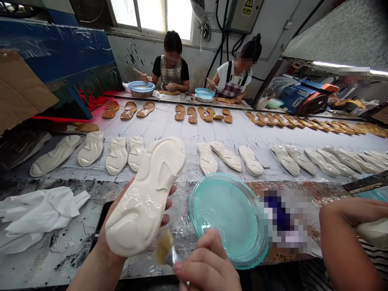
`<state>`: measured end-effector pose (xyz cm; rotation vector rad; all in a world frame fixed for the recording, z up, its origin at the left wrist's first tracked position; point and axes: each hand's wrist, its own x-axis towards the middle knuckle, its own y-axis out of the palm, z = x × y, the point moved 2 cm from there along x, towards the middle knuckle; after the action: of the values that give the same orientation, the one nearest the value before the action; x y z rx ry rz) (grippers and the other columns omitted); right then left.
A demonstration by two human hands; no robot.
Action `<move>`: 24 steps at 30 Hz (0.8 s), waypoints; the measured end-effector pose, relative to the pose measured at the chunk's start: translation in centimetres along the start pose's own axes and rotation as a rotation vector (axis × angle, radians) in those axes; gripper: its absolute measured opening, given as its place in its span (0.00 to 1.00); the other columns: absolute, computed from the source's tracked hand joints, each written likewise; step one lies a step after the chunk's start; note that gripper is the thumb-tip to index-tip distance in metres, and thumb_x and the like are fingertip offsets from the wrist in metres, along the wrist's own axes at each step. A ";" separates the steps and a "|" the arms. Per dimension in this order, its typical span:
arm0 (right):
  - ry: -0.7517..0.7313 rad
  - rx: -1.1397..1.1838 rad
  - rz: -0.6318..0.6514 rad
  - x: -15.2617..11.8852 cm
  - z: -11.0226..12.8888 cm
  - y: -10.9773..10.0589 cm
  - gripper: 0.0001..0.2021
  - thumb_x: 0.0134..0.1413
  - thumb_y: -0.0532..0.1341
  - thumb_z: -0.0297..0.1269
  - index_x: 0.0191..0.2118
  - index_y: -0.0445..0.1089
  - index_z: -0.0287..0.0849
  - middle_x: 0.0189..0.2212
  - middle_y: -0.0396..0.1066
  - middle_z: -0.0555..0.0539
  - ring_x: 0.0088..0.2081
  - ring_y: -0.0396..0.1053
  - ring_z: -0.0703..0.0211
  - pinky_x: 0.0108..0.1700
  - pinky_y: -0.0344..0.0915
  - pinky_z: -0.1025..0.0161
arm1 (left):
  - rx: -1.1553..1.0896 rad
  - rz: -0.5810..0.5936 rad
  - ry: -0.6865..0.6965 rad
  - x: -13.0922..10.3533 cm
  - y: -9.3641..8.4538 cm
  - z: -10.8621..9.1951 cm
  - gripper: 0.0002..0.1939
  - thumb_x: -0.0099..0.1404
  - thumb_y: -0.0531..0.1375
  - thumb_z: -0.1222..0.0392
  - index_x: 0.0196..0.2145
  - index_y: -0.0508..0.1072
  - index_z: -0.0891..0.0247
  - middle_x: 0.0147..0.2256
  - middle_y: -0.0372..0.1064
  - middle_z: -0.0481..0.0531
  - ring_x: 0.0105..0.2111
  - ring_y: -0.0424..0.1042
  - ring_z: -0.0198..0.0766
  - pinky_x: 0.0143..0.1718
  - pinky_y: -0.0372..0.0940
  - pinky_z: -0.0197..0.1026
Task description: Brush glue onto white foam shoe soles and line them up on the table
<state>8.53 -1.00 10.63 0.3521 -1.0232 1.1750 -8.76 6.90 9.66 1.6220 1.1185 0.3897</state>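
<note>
A cream-white shoe sole (148, 194) rests in my left hand (117, 226), fingers curled round its far edge. Its upper face looks wet and glossy. My right hand (209, 262) grips a brush (165, 246) with pale bristles and a metal band; the bristles are just off the sole's lower right edge, apart from it. Beside that hand stands a turquoise basin (194, 202) with a milky, clear liquid in it. Most of the brush handle is hidden by my fingers.
White soles (251, 161) line the near side of the white belt (169, 133); brown soles (192, 115) lie beyond. Two co-workers with brushes sit opposite near blue basins (141, 88). Crumpled white cloth (45, 214) lies left. Another person's arm (348, 238) is close on the right.
</note>
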 end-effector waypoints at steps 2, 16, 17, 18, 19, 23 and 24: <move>0.023 0.031 0.045 0.4 -0.2 -0.5 0.06 0.54 0.54 0.27 0.33 0.66 0.45 0.16 0.65 0.58 0.18 0.62 0.68 0.36 0.68 0.61 | 0.011 0.028 -0.028 -0.1 0.2 0.0 0.26 0.70 0.54 0.45 0.54 0.75 0.69 0.51 0.76 0.65 0.41 0.80 0.53 0.42 0.76 0.53; 0.774 -0.292 0.191 -2.7 -7.6 -2.7 0.21 0.63 0.54 0.52 0.25 0.67 0.44 0.17 0.65 0.52 0.20 0.64 0.62 0.24 0.56 0.66 | 0.347 -0.355 0.097 -2.0 -1.4 -0.3 0.12 0.62 0.65 0.55 0.40 0.82 0.62 0.33 0.81 0.58 0.29 0.80 0.48 0.28 0.75 0.42; 0.807 -0.283 0.263 -3.2 -8.0 -2.6 0.23 0.62 0.54 0.56 0.24 0.67 0.44 0.17 0.65 0.52 0.20 0.64 0.61 0.24 0.56 0.66 | 0.412 -0.364 0.092 -2.0 -1.5 -0.1 0.12 0.61 0.65 0.54 0.38 0.83 0.63 0.29 0.79 0.56 0.26 0.78 0.46 0.25 0.73 0.40; 0.815 -0.273 0.312 -3.5 -8.1 -2.6 0.24 0.60 0.54 0.58 0.24 0.68 0.44 0.17 0.66 0.51 0.20 0.64 0.60 0.24 0.56 0.65 | 0.474 -0.364 0.093 -2.0 -1.5 0.1 0.12 0.60 0.66 0.53 0.36 0.82 0.64 0.25 0.77 0.55 0.23 0.76 0.43 0.22 0.71 0.38; 0.814 -0.273 0.318 -3.7 -8.0 -2.6 0.25 0.60 0.54 0.59 0.24 0.68 0.44 0.17 0.67 0.50 0.21 0.65 0.59 0.25 0.56 0.65 | 0.530 -0.364 0.103 -2.0 -1.3 0.3 0.13 0.59 0.67 0.51 0.34 0.82 0.65 0.23 0.75 0.54 0.20 0.73 0.40 0.20 0.68 0.36; 0.972 -0.264 0.190 -3.7 -7.0 -3.7 0.24 0.59 0.55 0.60 0.26 0.68 0.44 0.20 0.65 0.51 0.24 0.62 0.61 0.29 0.55 0.65 | 0.664 -0.442 0.077 -2.1 0.3 0.5 0.18 0.53 0.70 0.45 0.26 0.78 0.65 0.19 0.69 0.49 0.18 0.66 0.34 0.18 0.62 0.32; 1.048 -0.192 0.189 -3.8 -6.8 -4.1 0.24 0.58 0.57 0.60 0.25 0.67 0.44 0.19 0.63 0.52 0.23 0.61 0.62 0.29 0.55 0.65 | 0.683 -0.466 0.058 -2.2 0.7 0.5 0.19 0.52 0.70 0.44 0.25 0.77 0.65 0.19 0.68 0.49 0.18 0.65 0.34 0.18 0.61 0.32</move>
<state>15.27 -0.04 5.07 -0.5001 -0.2318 1.1847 -9.13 4.78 10.74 1.8439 1.7449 -0.2899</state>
